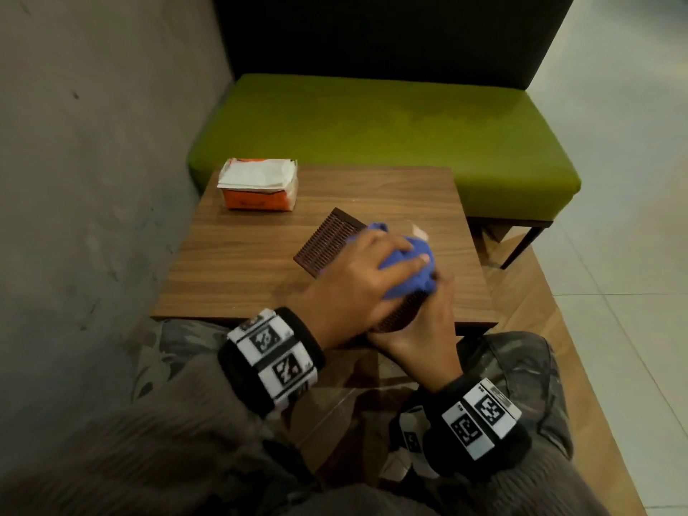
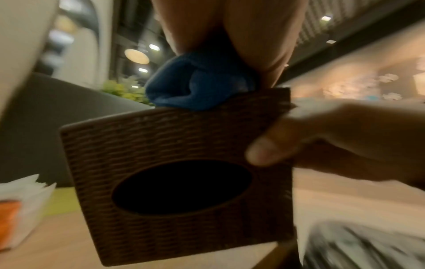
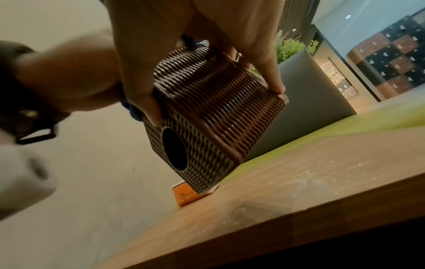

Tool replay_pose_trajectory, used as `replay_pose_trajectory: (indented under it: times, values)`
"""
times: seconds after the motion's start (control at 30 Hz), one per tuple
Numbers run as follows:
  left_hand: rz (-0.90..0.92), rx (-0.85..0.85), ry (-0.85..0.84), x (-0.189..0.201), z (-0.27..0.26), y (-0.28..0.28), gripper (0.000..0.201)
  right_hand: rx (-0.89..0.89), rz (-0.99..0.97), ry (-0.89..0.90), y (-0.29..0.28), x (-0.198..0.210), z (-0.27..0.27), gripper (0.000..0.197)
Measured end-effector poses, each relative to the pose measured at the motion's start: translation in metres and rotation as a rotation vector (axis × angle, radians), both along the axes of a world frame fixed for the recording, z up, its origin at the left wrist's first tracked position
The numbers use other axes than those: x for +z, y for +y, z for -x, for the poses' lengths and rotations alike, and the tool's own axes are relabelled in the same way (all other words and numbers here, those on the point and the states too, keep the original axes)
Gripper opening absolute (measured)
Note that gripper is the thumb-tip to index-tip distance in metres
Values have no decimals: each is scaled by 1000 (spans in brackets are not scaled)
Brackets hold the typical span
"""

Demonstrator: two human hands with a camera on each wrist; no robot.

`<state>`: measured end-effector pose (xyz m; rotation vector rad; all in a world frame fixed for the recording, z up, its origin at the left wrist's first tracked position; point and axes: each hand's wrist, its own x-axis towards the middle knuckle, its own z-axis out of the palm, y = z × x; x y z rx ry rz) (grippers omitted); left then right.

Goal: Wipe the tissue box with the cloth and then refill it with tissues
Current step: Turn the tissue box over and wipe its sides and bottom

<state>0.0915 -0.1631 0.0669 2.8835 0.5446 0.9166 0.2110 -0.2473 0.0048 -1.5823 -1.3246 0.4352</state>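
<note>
A dark brown woven tissue box (image 1: 404, 312) is held tilted over the table's near edge. Its oval opening faces the left wrist view, where the box (image 2: 161, 145) looks dark inside. My right hand (image 1: 417, 329) grips the box (image 3: 218, 102) from the right, thumb on the opening face. My left hand (image 1: 365, 270) holds a bunched blue cloth (image 1: 409, 262) and presses it on the box's upper side; the cloth (image 2: 197, 87) sits at the top edge. An orange pack of white tissues (image 1: 258, 184) stands at the table's far left.
A flat ribbed brown panel (image 1: 327, 240) lies on the wooden table (image 1: 242, 255) just behind my left hand. A green bench (image 1: 372, 117) runs along the table's far side, a grey wall (image 1: 93, 143) its left. My lap is below the near edge.
</note>
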Motion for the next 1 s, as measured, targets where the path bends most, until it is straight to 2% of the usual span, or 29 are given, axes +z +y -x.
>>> replay_pose_trajectory:
  times: [0.07,0.1,0.17,0.27,0.33,0.37,0.43,0.57,0.6,0.7,0.8,0.83,0.93,1.0]
  values:
    - [-107,-156,52,-4,2,-14,33,15,110,82,-2,0,2,95]
    - [-102,-181,63,-3,6,-12,33,31,92,93,-3,-1,2,96]
    - [13,-106,14,-2,13,5,36,52,-38,37,-5,-1,0,97]
    - [306,217,-127,0,26,39,36,50,-163,-37,-10,1,-1,90]
    - [531,387,-218,-4,37,56,24,80,-179,-70,-15,2,-3,88]
    - [691,429,-275,-7,41,62,19,89,-179,-86,-16,1,-4,88]
    - [982,493,-410,-15,49,64,25,91,-162,-104,-19,-1,-5,88]
    - [1251,673,-657,-21,55,54,19,97,-150,-119,-19,-2,-3,92]
    - [1326,708,-671,-24,59,56,17,108,-149,-122,-20,-1,-3,93]
    - [1544,639,-615,-25,77,58,16,126,-169,-57,-21,-1,-6,96]
    - [1690,497,-719,-22,94,50,17,58,-190,106,-17,2,-8,98]
    - [1757,472,-696,-21,97,43,25,33,-201,123,-14,3,-10,98]
    - [1861,385,-490,-27,93,25,86,18,-223,99,-6,3,-14,98]
    - [1904,319,-502,-28,80,13,89,42,-217,102,-2,0,-10,100]
